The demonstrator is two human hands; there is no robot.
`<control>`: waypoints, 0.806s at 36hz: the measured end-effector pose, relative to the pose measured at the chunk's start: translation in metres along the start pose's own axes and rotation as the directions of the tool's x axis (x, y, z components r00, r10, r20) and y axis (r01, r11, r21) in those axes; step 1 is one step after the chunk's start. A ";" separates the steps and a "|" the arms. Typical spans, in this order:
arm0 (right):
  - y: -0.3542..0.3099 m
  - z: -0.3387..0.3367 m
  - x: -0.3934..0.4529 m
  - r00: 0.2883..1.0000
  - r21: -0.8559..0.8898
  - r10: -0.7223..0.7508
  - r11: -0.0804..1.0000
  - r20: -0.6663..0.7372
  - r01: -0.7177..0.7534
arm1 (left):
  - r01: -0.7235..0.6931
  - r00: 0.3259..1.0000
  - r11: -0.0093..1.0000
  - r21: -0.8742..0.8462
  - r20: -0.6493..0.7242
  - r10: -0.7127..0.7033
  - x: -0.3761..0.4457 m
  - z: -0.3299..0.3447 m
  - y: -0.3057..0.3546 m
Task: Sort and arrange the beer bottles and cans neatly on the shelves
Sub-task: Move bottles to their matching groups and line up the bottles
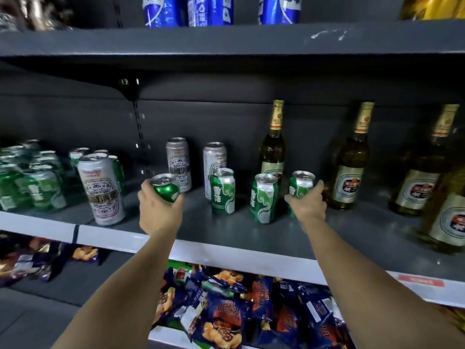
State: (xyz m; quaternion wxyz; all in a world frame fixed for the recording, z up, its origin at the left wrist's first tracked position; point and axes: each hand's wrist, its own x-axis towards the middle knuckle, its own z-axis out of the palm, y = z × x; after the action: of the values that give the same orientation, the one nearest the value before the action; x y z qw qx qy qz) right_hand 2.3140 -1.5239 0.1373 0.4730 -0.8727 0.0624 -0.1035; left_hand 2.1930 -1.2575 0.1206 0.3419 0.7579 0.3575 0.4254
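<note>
My left hand (159, 210) grips a green beer can (166, 187), tilted and lifted a little above the grey middle shelf (226, 235). My right hand (308, 204) grips another green can (300, 185) standing beside a brown beer bottle (273, 149). Between my hands two green cans (222, 191) (264, 199) stand upright on the shelf. Behind them are two tall silver cans (178, 162) (214, 162), and a third silver can (100, 188) stands near the front left. More brown bottles (351, 167) (420, 172) line the right side.
A cluster of green cans (32, 180) fills the shelf's far left. Blue cans (208, 10) stand on the shelf above. Snack bags (226, 311) lie piled on the shelf below. A further bottle (448, 210) stands at the right front edge.
</note>
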 end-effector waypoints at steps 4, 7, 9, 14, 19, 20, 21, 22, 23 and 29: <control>-0.001 0.005 -0.003 0.994 -0.164 0.023 0.986 -0.107 -0.040 | 0.023 1.000 1.000 -0.003 0.021 -0.022 0.011 0.003 -0.010; 0.000 0.005 0.001 0.993 -0.177 0.030 0.983 -0.118 -0.051 | 0.003 0.999 1.000 -0.019 0.038 -0.002 0.014 0.006 -0.013; 0.002 0.007 0.003 0.995 -0.117 0.040 0.992 -0.092 -0.051 | -0.007 0.998 1.000 -0.022 0.062 0.009 0.016 0.007 -0.013; 0.004 0.010 0.005 0.995 0.012 0.034 0.999 -0.089 -0.033 | -0.140 0.988 0.985 0.101 -0.048 0.146 0.014 0.009 -0.010; 0.005 0.006 -0.009 0.982 0.005 0.006 1.000 -0.189 -0.005 | -0.533 0.822 0.835 0.135 -0.151 0.549 0.001 0.014 0.027; 0.006 0.006 -0.016 0.972 0.008 -0.015 1.000 -0.234 0.017 | -0.591 0.795 0.803 0.080 -0.114 0.596 -0.003 0.018 0.036; 0.008 0.006 -0.023 0.958 0.005 -0.048 0.999 -0.283 0.052 | -0.613 0.789 0.790 0.016 -0.050 0.613 -0.007 0.022 0.044; 0.008 0.006 -0.030 0.942 -0.003 -0.087 0.996 -0.326 0.091 | -0.597 0.800 0.801 -0.035 0.047 0.598 -0.012 0.027 0.051; 0.008 0.005 -0.036 0.927 -0.009 -0.123 0.992 -0.355 0.128 | -0.556 0.815 0.829 -0.056 0.161 0.557 -0.016 0.032 0.056; -0.006 -0.005 -0.058 0.883 -0.084 -0.344 0.938 -0.318 0.335 | -0.177 0.806 0.983 -0.049 0.567 0.173 -0.016 0.065 0.072</control>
State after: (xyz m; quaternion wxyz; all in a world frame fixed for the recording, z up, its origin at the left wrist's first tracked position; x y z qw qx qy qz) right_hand 2.2564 -1.5128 0.1378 0.4190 -0.8467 -0.0121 -0.3277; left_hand 2.2633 -1.3217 0.1473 0.3897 0.8808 0.1694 0.2088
